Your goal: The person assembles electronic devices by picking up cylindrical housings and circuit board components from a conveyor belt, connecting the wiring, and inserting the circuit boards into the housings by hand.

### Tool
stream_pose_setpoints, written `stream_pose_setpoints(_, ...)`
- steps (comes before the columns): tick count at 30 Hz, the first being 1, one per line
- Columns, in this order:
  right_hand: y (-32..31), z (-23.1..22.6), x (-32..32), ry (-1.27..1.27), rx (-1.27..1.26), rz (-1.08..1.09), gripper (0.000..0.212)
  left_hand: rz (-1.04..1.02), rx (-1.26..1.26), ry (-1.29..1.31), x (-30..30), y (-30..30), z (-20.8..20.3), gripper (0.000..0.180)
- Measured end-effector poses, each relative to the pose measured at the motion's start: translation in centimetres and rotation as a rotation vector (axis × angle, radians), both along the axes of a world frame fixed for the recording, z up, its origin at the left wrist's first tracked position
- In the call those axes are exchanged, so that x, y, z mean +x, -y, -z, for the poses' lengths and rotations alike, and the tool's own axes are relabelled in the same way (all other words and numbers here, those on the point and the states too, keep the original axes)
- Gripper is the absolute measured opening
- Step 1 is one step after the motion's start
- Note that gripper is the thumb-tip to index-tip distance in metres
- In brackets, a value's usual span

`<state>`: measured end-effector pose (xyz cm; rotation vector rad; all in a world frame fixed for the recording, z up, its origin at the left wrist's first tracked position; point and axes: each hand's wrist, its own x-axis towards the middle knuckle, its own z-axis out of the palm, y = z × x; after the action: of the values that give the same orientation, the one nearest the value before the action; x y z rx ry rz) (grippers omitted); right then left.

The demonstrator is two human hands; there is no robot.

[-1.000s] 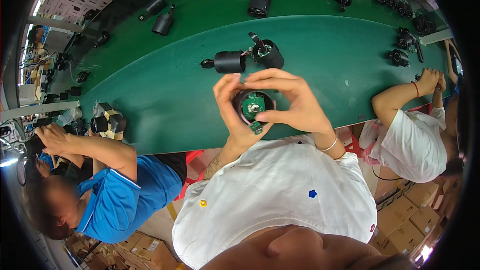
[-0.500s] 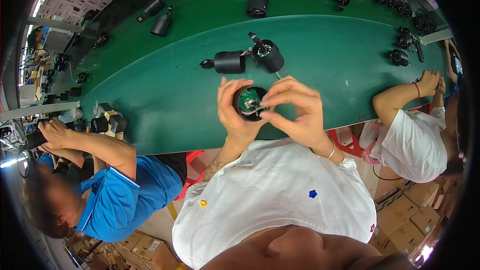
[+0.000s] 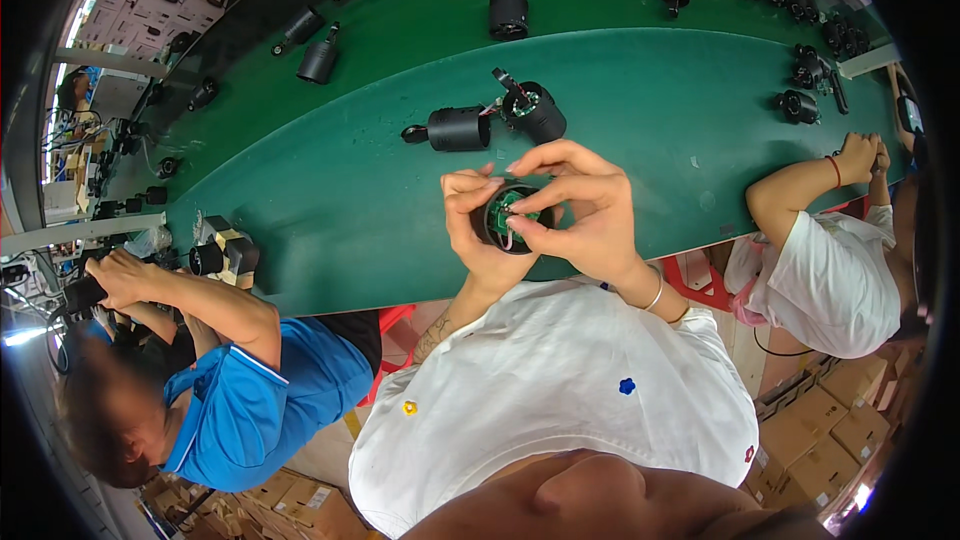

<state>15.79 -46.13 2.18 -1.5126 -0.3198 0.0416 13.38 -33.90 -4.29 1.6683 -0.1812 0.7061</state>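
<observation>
My left hand (image 3: 472,230) is closed around a black cylindrical housing (image 3: 491,239), its open end facing up. Inside that opening shows a green circuit board (image 3: 503,204) with a pale wire (image 3: 509,237). Over the rim, my right hand (image 3: 598,218) reaches in with thumb and index finger pinched at the wire's end by the board; the fingertips hide the exact contact. Beyond my hands, a black housing with exposed green board (image 3: 538,118) leans beside another black cylinder (image 3: 459,129) lying on its side, with wires between them.
The green table (image 3: 370,190) runs across, with a darker green strip behind carrying several black units (image 3: 509,12). At left, a person in a blue shirt (image 3: 260,390) handles a black device near a taped block (image 3: 238,251). At right sits a person in white (image 3: 825,285).
The housing and both hands have shifted slightly right and nearer to me. My right fingertips have moved from the opening's right side to over the board's middle.
</observation>
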Motion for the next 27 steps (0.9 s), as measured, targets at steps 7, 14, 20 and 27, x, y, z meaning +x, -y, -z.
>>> stream_pose_setpoints(7,-0.5,-0.1,0.2,0.004,-0.094,-0.055,0.015,-0.052,-0.016,0.097,0.3,0.6,0.8,0.045)
stream_pose_setpoints(14,-0.4,-0.1,0.5,0.122,-0.115,-0.129,0.016,-0.075,0.033,0.167,0.3,0.3,1.3,0.032)
stream_pose_setpoints(20,-0.9,0.4,0.0,0.236,-0.167,-0.039,0.012,-0.088,0.071,0.128,0.5,-0.3,1.0,0.039)
stream_pose_setpoints(27,-1.5,2.0,-0.6,0.006,0.034,-0.031,0.029,-0.215,0.204,0.214,0.8,-0.4,1.4,0.042)
